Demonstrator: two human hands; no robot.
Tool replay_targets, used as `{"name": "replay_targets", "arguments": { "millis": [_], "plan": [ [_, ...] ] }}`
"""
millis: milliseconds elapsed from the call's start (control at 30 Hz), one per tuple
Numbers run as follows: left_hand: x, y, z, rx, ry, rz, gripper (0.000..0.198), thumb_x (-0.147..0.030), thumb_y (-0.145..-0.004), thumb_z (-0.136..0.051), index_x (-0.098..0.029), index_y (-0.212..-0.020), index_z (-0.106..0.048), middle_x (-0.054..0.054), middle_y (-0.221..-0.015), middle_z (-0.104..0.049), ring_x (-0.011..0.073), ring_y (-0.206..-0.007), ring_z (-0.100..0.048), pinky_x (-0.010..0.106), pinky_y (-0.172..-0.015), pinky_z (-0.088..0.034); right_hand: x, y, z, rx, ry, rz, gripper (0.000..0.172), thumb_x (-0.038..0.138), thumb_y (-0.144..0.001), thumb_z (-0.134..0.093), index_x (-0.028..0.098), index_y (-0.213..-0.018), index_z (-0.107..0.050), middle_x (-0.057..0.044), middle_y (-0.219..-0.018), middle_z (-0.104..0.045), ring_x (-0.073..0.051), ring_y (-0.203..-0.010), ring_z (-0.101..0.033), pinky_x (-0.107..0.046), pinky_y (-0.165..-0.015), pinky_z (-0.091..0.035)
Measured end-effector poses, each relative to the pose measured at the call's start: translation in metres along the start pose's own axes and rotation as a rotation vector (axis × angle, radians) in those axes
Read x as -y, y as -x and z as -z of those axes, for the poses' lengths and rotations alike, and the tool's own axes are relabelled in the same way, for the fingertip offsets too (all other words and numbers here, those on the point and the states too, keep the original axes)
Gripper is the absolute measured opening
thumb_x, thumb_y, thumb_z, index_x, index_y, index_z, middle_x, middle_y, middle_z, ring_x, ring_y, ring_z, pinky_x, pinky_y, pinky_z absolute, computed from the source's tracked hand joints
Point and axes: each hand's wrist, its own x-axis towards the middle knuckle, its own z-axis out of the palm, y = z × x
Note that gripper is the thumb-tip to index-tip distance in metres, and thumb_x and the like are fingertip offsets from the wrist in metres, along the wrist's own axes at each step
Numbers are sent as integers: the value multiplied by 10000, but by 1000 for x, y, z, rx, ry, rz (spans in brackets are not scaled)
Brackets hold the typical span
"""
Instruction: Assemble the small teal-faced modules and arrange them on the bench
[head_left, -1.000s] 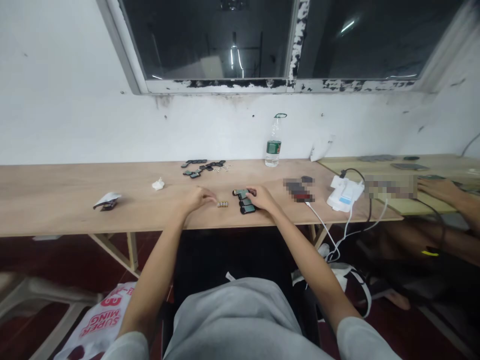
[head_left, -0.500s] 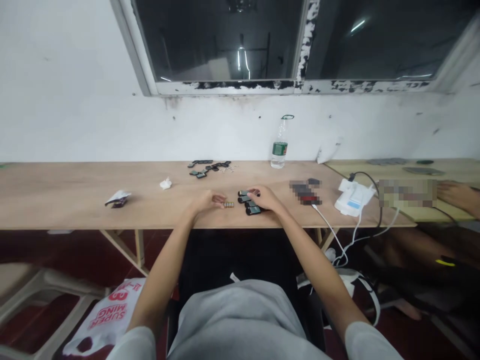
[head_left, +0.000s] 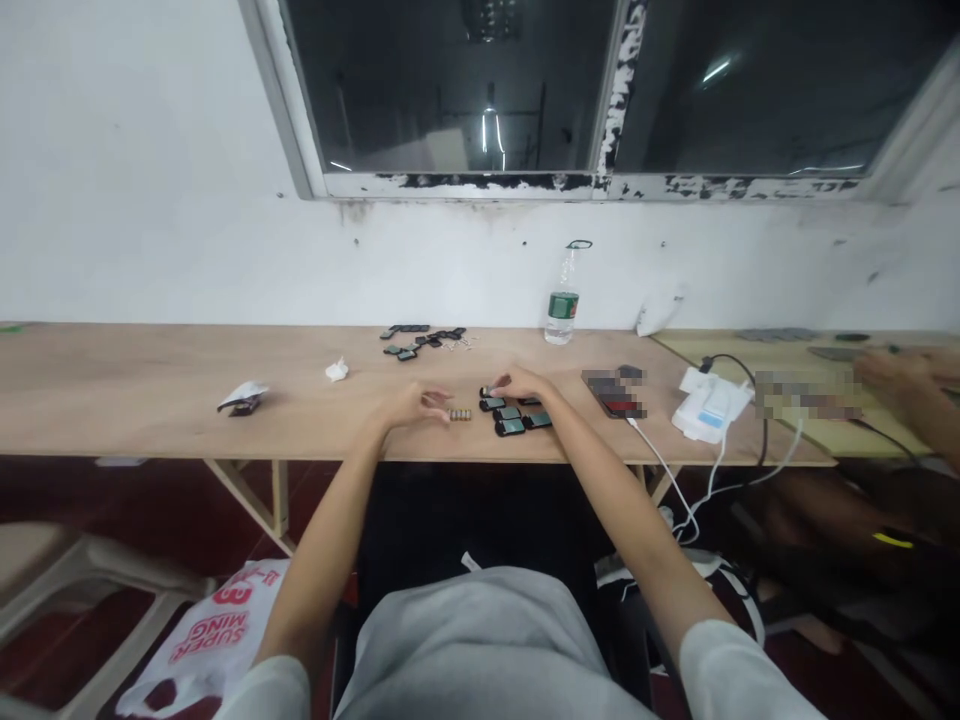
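My left hand (head_left: 411,406) rests on the wooden table (head_left: 150,400), its fingertips almost at a short strip of small gold cylinders (head_left: 460,414). My right hand (head_left: 523,382) reaches over a group of small black modules with teal faces (head_left: 511,420). Its fingertips touch or nearly touch a small dark piece with a gold end (head_left: 487,392). I cannot tell whether that piece is gripped. The modules lie on the table just below and to the right of that hand.
Further back lie scattered dark pieces (head_left: 424,342) beside a water bottle (head_left: 562,305). A tissue (head_left: 337,370) and a wrapper (head_left: 244,398) lie left. To the right are a pixelated item (head_left: 615,392), a white charger with cables (head_left: 712,408), and a co-worker's hand (head_left: 896,372).
The black modules have spread rightward into a looser group. My right hand's fingertips now sit at the group's far left end. My left hand stays beside the gold strip.
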Motion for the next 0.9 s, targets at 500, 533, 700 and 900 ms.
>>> {"name": "replay_targets", "arguments": {
  "millis": [500,533,700,900],
  "plan": [
    [-50,10,-17,-275,-140,-420,283,-346,-851,-701,-180,-1076,-744,76,-1077,-729,187,-904,-675,293,-801,-564,27,50,-9,-253,-333,232,323,393,-831,-717,144,-1032,-756,-97,-962,-775,-198,-801,-707,-291,-725,-552],
    [-56,11,-18,-254,-126,-435,314,-349,-845,-714,-184,-1111,-738,79,-1120,-722,193,-939,-677,300,-822,-567,32,61,-11,-243,-334,233,345,408,-843,-712,148,-1064,-762,-95,-963,-779,-206,-818,-712,-304,-743,-559],
    [-78,12,-26,-141,-103,-490,292,-346,-863,-722,-200,-1112,-762,101,-1166,-724,211,-989,-690,297,-799,-590,42,90,-23,-269,-397,216,386,450,-838,-741,178,-1111,-773,-105,-1043,-783,-258,-923,-738,-371,-831,-587],
    [-82,12,-34,-135,-165,-563,188,-316,-896,-694,-184,-993,-787,101,-1080,-756,174,-818,-714,262,-712,-603,42,83,-24,-256,-518,215,382,449,-794,-788,171,-1054,-777,-105,-1019,-789,-272,-952,-746,-397,-878,-593]
  ]
}}
